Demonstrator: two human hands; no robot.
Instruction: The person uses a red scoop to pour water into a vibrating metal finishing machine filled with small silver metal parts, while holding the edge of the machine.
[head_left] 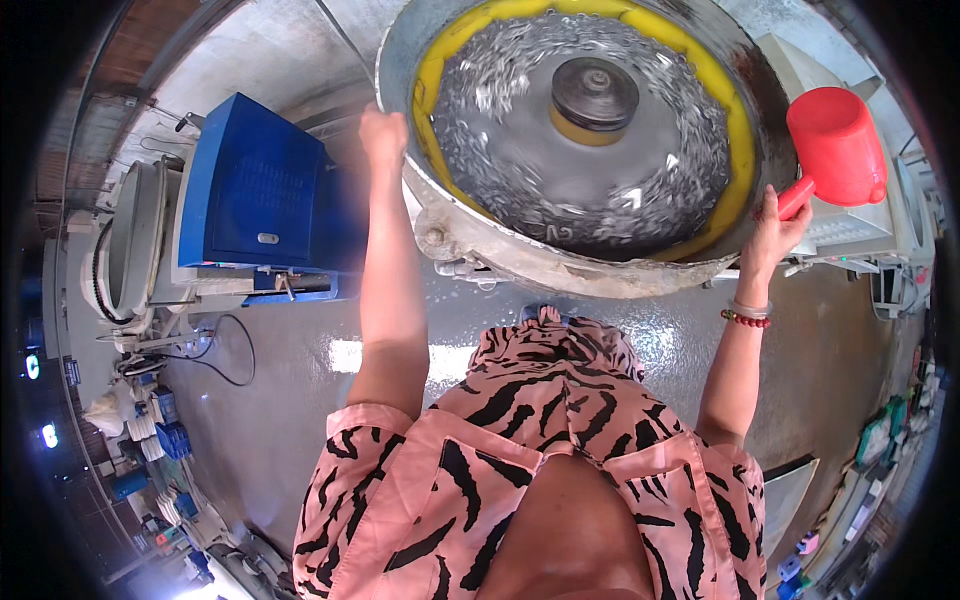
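A large round metal tub (pixel 600 278) with a yellow lining (pixel 715 100) stands before me. Small shiny metal pieces (pixel 500 90), smeared by motion, lie in grey liquid around its dark central hub (pixel 595 95). At the tub's left rim is my left hand (pixel 383 137), closed and slightly blurred; what its fingers hold, if anything, is hidden. My right hand (pixel 775 238) is wrapped round the handle of a red plastic dipper (pixel 838 150), just outside the tub's right rim. The dipper is tilted with its base toward me.
Left of the tub stands a blue metal cabinet (pixel 255 190), with another round machine (pixel 130 240) beyond it. A black cable (pixel 252 350) loops over the wet grey floor (pixel 290 400). Blue crates (pixel 175 440) line the far left, and a flat panel (pixel 790 500) lies at lower right.
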